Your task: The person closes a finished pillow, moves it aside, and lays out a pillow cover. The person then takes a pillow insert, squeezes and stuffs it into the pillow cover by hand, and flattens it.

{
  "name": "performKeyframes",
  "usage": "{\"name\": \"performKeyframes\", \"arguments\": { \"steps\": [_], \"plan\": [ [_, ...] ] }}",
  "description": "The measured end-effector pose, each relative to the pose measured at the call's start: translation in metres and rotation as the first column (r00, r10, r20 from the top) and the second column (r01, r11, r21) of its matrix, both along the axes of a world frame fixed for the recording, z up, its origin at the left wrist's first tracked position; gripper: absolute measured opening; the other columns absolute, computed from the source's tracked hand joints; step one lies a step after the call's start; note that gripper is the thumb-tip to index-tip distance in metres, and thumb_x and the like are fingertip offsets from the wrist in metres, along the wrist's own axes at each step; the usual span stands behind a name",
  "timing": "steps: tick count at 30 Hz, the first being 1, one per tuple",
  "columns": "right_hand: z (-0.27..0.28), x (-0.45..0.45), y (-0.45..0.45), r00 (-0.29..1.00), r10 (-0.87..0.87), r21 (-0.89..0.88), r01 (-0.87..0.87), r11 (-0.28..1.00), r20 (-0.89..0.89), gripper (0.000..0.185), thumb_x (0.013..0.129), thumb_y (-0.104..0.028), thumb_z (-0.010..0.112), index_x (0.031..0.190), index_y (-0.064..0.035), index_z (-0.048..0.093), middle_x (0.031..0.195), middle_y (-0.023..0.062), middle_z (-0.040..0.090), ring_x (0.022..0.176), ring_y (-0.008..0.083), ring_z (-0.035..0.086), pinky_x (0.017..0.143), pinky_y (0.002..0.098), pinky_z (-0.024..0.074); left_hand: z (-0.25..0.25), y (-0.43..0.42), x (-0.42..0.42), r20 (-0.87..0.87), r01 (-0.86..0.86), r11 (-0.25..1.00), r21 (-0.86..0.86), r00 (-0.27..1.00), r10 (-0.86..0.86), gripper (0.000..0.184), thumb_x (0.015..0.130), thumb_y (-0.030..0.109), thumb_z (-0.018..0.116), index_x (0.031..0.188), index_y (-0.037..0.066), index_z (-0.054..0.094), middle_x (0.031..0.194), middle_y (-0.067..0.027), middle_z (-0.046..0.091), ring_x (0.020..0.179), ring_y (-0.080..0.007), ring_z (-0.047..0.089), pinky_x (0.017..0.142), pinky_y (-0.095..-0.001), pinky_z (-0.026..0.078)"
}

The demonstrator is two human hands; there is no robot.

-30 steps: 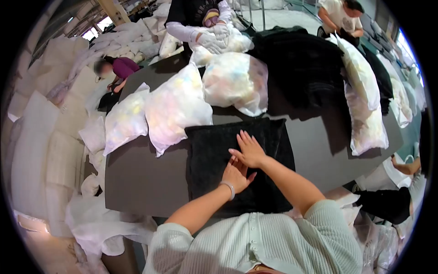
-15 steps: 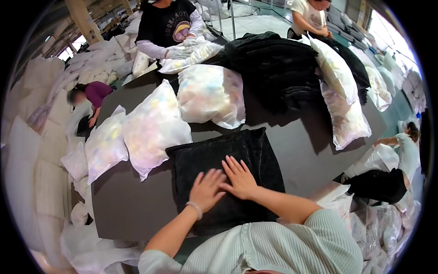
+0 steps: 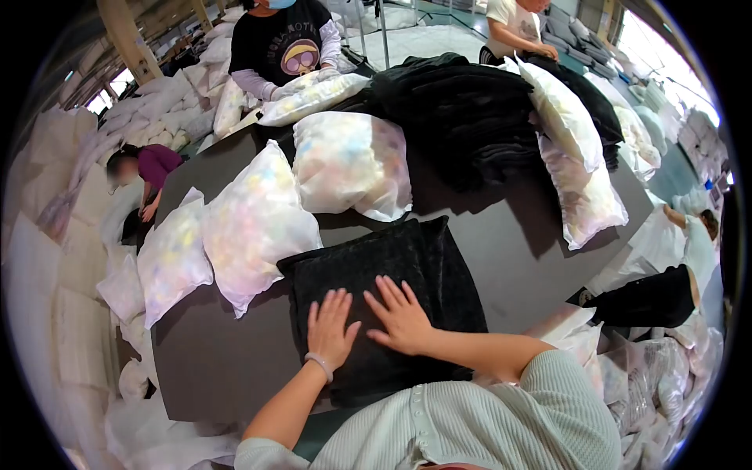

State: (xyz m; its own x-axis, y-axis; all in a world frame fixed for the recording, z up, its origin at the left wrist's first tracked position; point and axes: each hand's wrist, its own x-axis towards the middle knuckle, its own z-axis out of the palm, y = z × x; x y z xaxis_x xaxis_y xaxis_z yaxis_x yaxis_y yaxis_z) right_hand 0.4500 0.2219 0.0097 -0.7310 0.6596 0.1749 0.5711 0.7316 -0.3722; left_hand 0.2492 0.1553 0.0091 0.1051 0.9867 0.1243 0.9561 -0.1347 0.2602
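Note:
Black velvety fabric pieces, apparently cushion covers (image 3: 368,270), lie flat in front of me, the upper one overlapping another that shows at the right. My left hand (image 3: 332,329) rests palm down on the left part of the cloth, fingers stretched out. Beside it, my right hand (image 3: 399,316) lies flat on the same cloth with its fingers spread. Neither hand grips anything, and a small gap separates them. Just beyond the cloth are white pillow inserts (image 3: 254,227) with coloured filling showing through, one of them a plump insert (image 3: 352,166) behind the cloth.
The grey table (image 3: 517,270) carries a tall pile of black covers (image 3: 462,117) at the back. More white inserts (image 3: 580,192) lean at the right. Across the table stands a co-worker (image 3: 286,47) with gloved hands on an insert. Other people work around; white bags heap on both sides.
My hands have moved apart on the black cloth, the left one sliding left and the right one slightly left and down. The view has shifted a little.

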Motion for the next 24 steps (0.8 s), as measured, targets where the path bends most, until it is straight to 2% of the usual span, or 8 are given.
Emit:
{"name": "performKeyframes", "arguments": {
  "steps": [5,8,13,16,18,22,23,24],
  "plan": [
    [-0.024,-0.012,-0.015,0.993,0.111,0.06,-0.112,0.992,0.032,0.078,0.085,-0.052,0.054,0.146,-0.0094,0.031,0.153,0.0223,0.018,0.144,0.0333,0.016,0.113,0.0526,0.0099,-0.032,-0.017,-0.018,-0.069,-0.156,0.988,0.019,0.985,0.157,0.066,0.088,0.034,0.056,0.146,0.016,0.031,0.155,-0.0091,0.021,0.143,-0.0295,0.017,0.113,-0.0536,0.011],
    [-0.038,-0.025,-0.007,0.993,0.104,0.076,-0.108,0.991,0.052,0.078,0.085,-0.052,0.053,0.146,-0.0089,0.031,0.153,0.0223,0.018,0.144,0.0335,0.015,0.114,0.052,0.0093,-0.051,-0.006,-0.022,-0.057,-0.183,0.98,0.071,0.981,0.187,0.067,0.088,0.034,0.056,0.147,0.017,0.03,0.155,-0.0088,0.022,0.143,-0.0285,0.017,0.114,-0.052,0.01],
    [-0.017,-0.018,-0.015,0.994,0.089,0.078,-0.094,0.993,0.064,0.074,0.088,-0.048,0.052,0.146,-0.0072,0.03,0.153,0.0206,0.02,0.144,0.0318,0.016,0.114,0.0496,0.0093,-0.03,-0.009,-0.018,-0.057,-0.158,0.982,0.106,0.985,0.165,0.063,0.088,0.033,0.056,0.144,0.015,0.034,0.153,-0.01,0.026,0.142,-0.0285,0.021,0.113,-0.0517,0.012],
    [-0.012,-0.011,-0.02,0.976,0.205,0.11,-0.213,0.971,0.076,0.073,0.089,-0.045,0.051,0.145,-0.0031,0.03,0.153,0.0163,0.024,0.143,0.0286,0.02,0.114,0.0475,0.0167,-0.011,0.003,-0.015,0.055,-0.134,0.985,0.113,0.99,0.129,0.054,0.089,0.031,0.055,0.138,0.012,0.042,0.148,-0.0117,0.034,0.139,-0.0287,0.028,0.112,-0.0505,0.017],
    [-0.01,-0.008,-0.026,0.975,0.21,0.101,-0.217,0.971,0.072,0.071,0.09,-0.043,0.05,0.144,-0.0017,0.03,0.153,0.015,0.025,0.143,0.0272,0.021,0.114,0.0465,0.017,-0.002,0.024,-0.004,0.218,-0.188,0.942,0.278,0.967,0.128,0.046,0.091,0.03,0.054,0.132,0.01,0.047,0.144,-0.0129,0.04,0.135,-0.0289,0.034,0.111,-0.0491,0.02],
    [-0.012,-0.008,-0.025,0.973,0.214,0.078,-0.221,0.972,0.09,0.068,0.091,-0.041,0.048,0.143,-0.0006,0.032,0.152,0.0143,0.027,0.143,0.026,0.022,0.115,0.0454,0.0174,-0.014,0.043,0.006,0.156,-0.124,0.98,0.156,0.983,0.1,0.055,0.094,0.034,0.047,0.142,0.01,0.037,0.15,-0.0109,0.033,0.14,-0.0273,0.027,0.114,-0.048,0.012],
    [-0.019,-0.008,-0.024,0.97,0.238,0.074,-0.242,0.968,0.054,0.066,0.091,-0.04,0.048,0.142,-0.0002,0.034,0.151,0.0146,0.029,0.142,0.0259,0.022,0.115,0.0449,0.0169,-0.023,0.044,0.004,0.194,-0.127,0.975,0.18,0.977,0.091,0.059,0.09,0.033,0.054,0.143,0.012,0.036,0.15,-0.0085,0.032,0.14,-0.0269,0.027,0.114,-0.0491,0.013],
    [-0.024,-0.011,-0.02,0.97,0.236,0.076,-0.239,0.968,0.055,0.066,0.091,-0.04,0.048,0.142,-0.0002,0.034,0.151,0.0146,0.029,0.142,0.0259,0.022,0.115,0.0449,0.0169,-0.036,0.045,0.002,0.201,-0.126,0.974,0.189,0.976,0.087,0.059,0.09,0.034,0.052,0.143,0.013,0.036,0.151,-0.0078,0.032,0.141,-0.0261,0.026,0.114,-0.0483,0.012]
  ]
}}
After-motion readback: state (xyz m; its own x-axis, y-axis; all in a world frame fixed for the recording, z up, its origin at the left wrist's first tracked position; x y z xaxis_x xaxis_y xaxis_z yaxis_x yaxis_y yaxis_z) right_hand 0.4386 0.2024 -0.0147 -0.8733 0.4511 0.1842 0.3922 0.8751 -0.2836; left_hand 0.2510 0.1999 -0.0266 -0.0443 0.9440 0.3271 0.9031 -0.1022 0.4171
